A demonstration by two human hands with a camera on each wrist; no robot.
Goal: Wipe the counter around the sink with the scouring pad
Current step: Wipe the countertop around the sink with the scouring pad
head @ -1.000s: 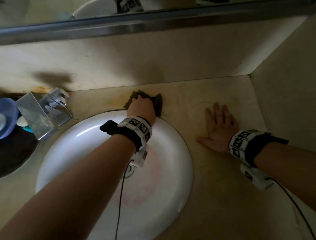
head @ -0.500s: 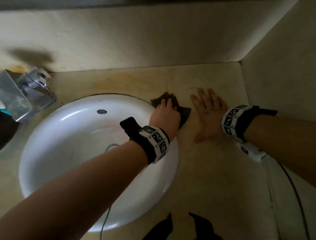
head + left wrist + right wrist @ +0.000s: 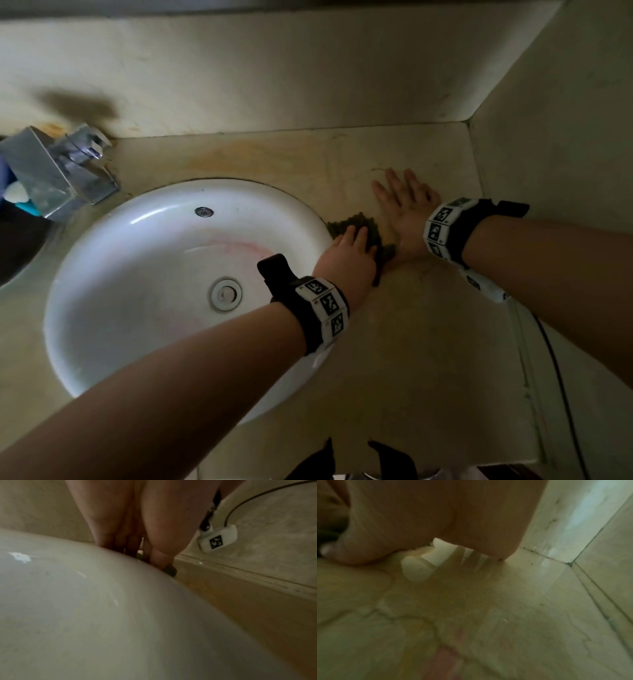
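Observation:
A dark green scouring pad (image 3: 371, 228) lies on the beige counter (image 3: 428, 325) right at the right rim of the round white sink (image 3: 137, 274). My left hand (image 3: 349, 253) presses down on the pad with straight fingers. In the left wrist view only a dark corner of the pad (image 3: 170, 569) shows past the sink rim (image 3: 85, 601). My right hand (image 3: 404, 209) lies flat on the counter just right of the pad, fingers spread toward the back wall. The right wrist view shows its palm (image 3: 436, 513) resting on the counter (image 3: 471, 615).
A chrome faucet (image 3: 61, 171) stands at the back left of the sink. Walls close the counter at the back and right, meeting in a corner (image 3: 469, 121). An orange stain (image 3: 246, 154) marks the counter behind the sink. The counter's front edge (image 3: 445, 462) is near me.
My left hand has slid the pad along the sink rim from the back to the right side, up against my right hand. The right hand has stayed flat on the counter.

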